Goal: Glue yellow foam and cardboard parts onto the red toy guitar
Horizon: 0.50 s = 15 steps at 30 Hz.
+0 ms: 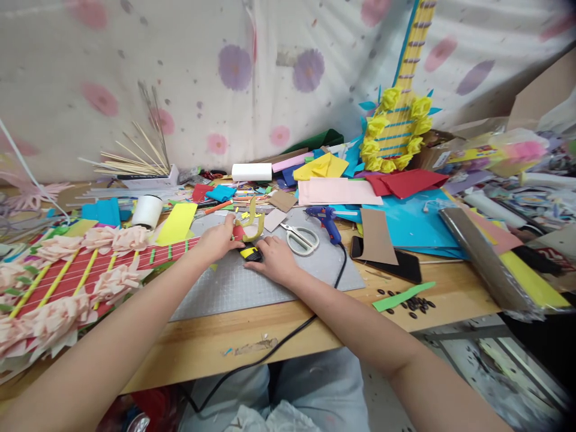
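Observation:
On the grey cutting mat (pixel 202 297), my right hand (pixel 276 261) is closed round a yellow and black tape measure (pixel 250 253). My left hand (pixel 219 240) lies across the far end of a red paper guitar (pixel 155 257), its fingers closed on it beside the tape measure. A small red part (pixel 238 231) shows past those fingers. Just beyond, a curled yellow-olive strip (pixel 259 223) stands up; where it joins is unclear. White-handled scissors (pixel 302 240) lie right of my right hand, and a blue glue gun (pixel 328 223) rests behind them.
A yellow paper-flower guitar (pixel 396 129) leans at the back. Coloured paper (pixel 339 191), a white roll (pixel 147 211) and wooden sticks (pixel 135 157) crowd the far side. A black phone (pixel 405 268) lies right, partly under brown card (pixel 378 235). The gun's black cord (pixel 288 333) crosses the table's front edge.

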Each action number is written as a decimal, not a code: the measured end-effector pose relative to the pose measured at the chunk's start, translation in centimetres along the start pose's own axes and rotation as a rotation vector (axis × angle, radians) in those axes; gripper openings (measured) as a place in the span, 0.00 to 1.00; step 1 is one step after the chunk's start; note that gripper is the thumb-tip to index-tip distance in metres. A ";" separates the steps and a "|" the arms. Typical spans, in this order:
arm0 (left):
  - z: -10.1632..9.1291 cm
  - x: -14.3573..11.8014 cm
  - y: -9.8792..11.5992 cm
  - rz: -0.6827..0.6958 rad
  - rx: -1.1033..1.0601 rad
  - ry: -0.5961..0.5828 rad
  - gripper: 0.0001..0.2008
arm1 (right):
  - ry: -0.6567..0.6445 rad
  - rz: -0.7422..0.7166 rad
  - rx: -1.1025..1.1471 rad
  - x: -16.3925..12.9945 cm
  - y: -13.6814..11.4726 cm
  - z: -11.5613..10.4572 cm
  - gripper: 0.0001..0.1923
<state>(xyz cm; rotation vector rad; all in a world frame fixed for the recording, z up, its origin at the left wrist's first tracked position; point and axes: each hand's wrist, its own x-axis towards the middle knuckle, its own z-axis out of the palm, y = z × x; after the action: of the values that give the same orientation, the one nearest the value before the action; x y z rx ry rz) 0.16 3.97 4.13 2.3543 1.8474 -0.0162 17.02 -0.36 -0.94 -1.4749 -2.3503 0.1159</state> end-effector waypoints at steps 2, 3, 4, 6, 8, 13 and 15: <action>0.2 -0.1 -0.2 0.012 -0.031 0.008 0.37 | -0.007 -0.008 0.003 0.0 0.1 -0.1 0.26; 0.3 -0.1 -0.3 0.019 -0.045 0.013 0.37 | -0.008 -0.011 0.002 0.0 0.1 -0.1 0.25; 0.3 -0.2 -0.4 0.034 -0.063 0.018 0.38 | -0.007 -0.012 0.000 -0.1 0.1 -0.1 0.25; 0.0 -0.4 -0.6 0.069 -0.108 0.021 0.39 | 0.001 -0.013 -0.004 -0.2 0.1 -0.1 0.26; -0.7 -0.7 -0.9 0.097 -0.153 0.029 0.40 | 0.008 -0.014 -0.005 -0.2 0.1 -0.1 0.26; -3.2 -1.3 -1.4 0.089 -0.165 0.096 0.40 | -0.007 -0.028 0.010 -0.2 0.3 0.0 0.26; -3.5 -1.3 -1.4 0.050 -0.166 0.084 0.40 | -0.012 -0.023 0.007 -0.2 0.3 0.0 0.26</action>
<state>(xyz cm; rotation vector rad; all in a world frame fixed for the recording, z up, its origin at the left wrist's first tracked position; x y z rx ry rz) -1.84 3.49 7.58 2.3176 1.7502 0.2356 17.35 -0.39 -1.07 -1.4473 -2.3730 0.1269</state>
